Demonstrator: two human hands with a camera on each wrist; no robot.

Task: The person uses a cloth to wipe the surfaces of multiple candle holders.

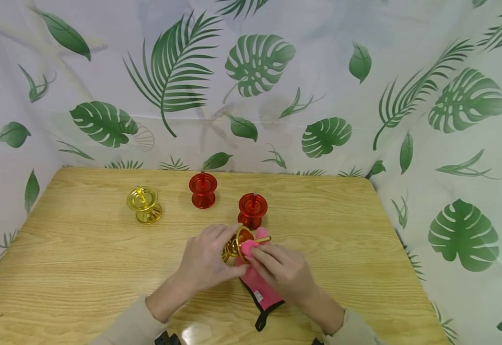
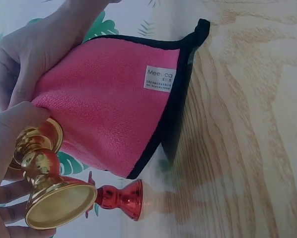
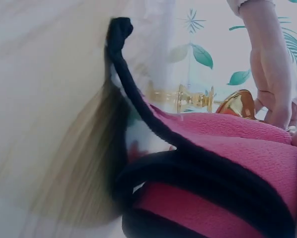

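Observation:
My left hand [image 1: 205, 258] grips a shiny gold candle holder [image 2: 61, 204], tipped on its side with the dish toward my right hand and the base toward the left. A thin gold spike sticks out from the dish. In my right hand [image 1: 287, 272] a pink cloth [image 1: 264, 288] with black edging, a white label and a hanging loop is pinched against the dish's inner face. The cloth's loose end hangs down toward the table; in the left wrist view the cloth [image 2: 109, 99] covers part of the right fingers.
On the wood-grain table [image 1: 82, 268] another gold candle holder [image 1: 148, 215] stands upright at the back left. Two red candle holders stand behind my hands, one back centre [image 1: 203, 199], one nearer [image 1: 252, 211]. A white leaf-patterned backdrop [image 1: 272, 129] closes off the back and sides.

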